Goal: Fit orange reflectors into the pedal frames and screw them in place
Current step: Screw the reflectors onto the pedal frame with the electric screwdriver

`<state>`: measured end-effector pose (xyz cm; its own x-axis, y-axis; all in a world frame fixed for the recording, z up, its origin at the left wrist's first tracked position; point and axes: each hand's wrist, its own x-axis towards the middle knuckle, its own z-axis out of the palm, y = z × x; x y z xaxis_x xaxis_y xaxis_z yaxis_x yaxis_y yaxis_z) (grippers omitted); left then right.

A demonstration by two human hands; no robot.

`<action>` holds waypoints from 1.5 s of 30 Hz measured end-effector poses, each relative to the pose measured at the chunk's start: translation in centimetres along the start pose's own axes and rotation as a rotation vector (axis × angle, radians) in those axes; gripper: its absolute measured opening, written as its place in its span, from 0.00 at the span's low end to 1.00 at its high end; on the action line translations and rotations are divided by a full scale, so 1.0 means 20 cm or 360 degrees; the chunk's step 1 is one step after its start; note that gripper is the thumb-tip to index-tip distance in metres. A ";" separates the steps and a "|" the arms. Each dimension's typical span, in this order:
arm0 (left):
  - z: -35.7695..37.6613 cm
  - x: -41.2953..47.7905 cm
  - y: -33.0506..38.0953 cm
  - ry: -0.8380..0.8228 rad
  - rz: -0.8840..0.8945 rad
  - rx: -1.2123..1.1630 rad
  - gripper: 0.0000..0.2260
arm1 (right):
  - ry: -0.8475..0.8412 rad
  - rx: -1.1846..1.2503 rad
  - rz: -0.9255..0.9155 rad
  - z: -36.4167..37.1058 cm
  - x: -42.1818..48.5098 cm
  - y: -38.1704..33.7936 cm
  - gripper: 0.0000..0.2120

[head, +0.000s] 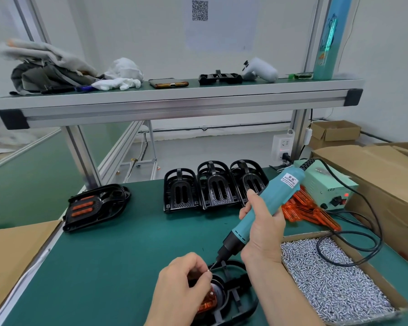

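My right hand (262,231) is wrapped around the teal electric screwdriver (272,198), whose white label reads KEENWISE. Its black bit slants down-left to the black plastic pedal frame (242,300) at the near edge of the green bench mat (127,243). My left hand (181,281) pinches a small silver screw (209,270) at the bit's tip, above the orange reflector (206,304) seated in that frame.

Just right of the frame sits a cardboard tray of loose screws (335,278), with the driver's black cord looping over it. Behind it, a pale green power box (327,187) is marked LED, with a pile of loose orange reflectors (311,212) beside it. A QR-code sheet (200,10) hangs on the wall.

My widest room is the mat to the left and ahead, running up to three empty black frames (212,187) and a finished pedal (94,205) near the left edge.
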<state>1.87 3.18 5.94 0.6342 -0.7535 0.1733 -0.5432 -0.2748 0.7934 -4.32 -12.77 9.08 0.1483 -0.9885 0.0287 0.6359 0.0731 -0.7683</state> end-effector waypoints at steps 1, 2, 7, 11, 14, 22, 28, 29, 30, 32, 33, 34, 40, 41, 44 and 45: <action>0.00 0.00 0.00 -0.0003 0.0002 0.0007 0.12 | 0.0000 0.0005 -0.0002 0.00 0.00 0.00 0.14; 0.01 0.00 0.00 -0.0002 0.0003 0.0007 0.12 | -0.0002 0.0010 -0.0002 0.00 0.00 0.00 0.14; 0.02 0.00 -0.01 0.0012 0.0003 -0.0008 0.12 | -0.0008 0.0017 0.0005 0.01 0.00 0.01 0.16; 0.03 -0.01 -0.02 0.0047 -0.0022 0.0004 0.11 | -0.0011 -0.0004 0.0011 0.01 -0.01 0.01 0.18; 0.03 -0.01 -0.03 0.0054 -0.0034 -0.0029 0.10 | 0.0000 0.0003 -0.0005 0.01 0.00 0.01 0.16; 0.03 -0.01 -0.03 0.0052 -0.0018 -0.0031 0.10 | -0.0014 0.0008 -0.0012 0.01 -0.01 0.01 0.15; 0.03 -0.02 -0.03 0.0100 -0.0051 -0.0045 0.10 | -0.0017 0.0007 -0.0016 0.01 -0.02 0.00 0.15; 0.03 -0.02 -0.03 0.0098 -0.0053 -0.0044 0.10 | -0.0016 0.0005 -0.0014 0.01 -0.03 0.00 0.16; 0.03 -0.02 -0.04 0.0091 -0.0050 -0.0042 0.10 | -0.0015 0.0004 -0.0013 0.01 -0.03 0.00 0.16; 0.03 -0.01 -0.04 0.0087 -0.0045 -0.0039 0.10 | -0.0015 0.0006 -0.0012 0.01 -0.03 0.00 0.16; 0.03 -0.01 -0.04 0.0090 -0.0043 -0.0036 0.10 | -0.0014 0.0005 -0.0013 0.01 -0.03 0.00 0.16; 0.04 -0.01 -0.04 0.0093 -0.0040 -0.0033 0.10 | -0.0012 0.0003 -0.0014 0.01 -0.03 0.00 0.15; 0.05 -0.02 -0.05 0.0096 -0.0011 -0.0057 0.10 | -0.0006 0.0001 -0.0019 0.01 -0.03 0.00 0.17; 0.05 -0.02 -0.05 0.0102 -0.0012 -0.0063 0.10 | -0.0004 -0.0004 -0.0019 0.01 -0.03 0.00 0.17; 0.05 -0.02 -0.06 0.0123 -0.0008 -0.0075 0.09 | -0.0005 -0.0013 -0.0017 0.01 -0.03 0.00 0.17; 0.05 -0.02 -0.06 0.0130 -0.0006 -0.0071 0.10 | -0.0009 -0.0012 -0.0017 0.01 -0.02 0.01 0.17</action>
<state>1.66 3.26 4.42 0.6800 -0.7007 0.2158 -0.5169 -0.2494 0.8189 -4.18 -12.25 9.10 0.1455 -0.9885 0.0405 0.6315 0.0612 -0.7729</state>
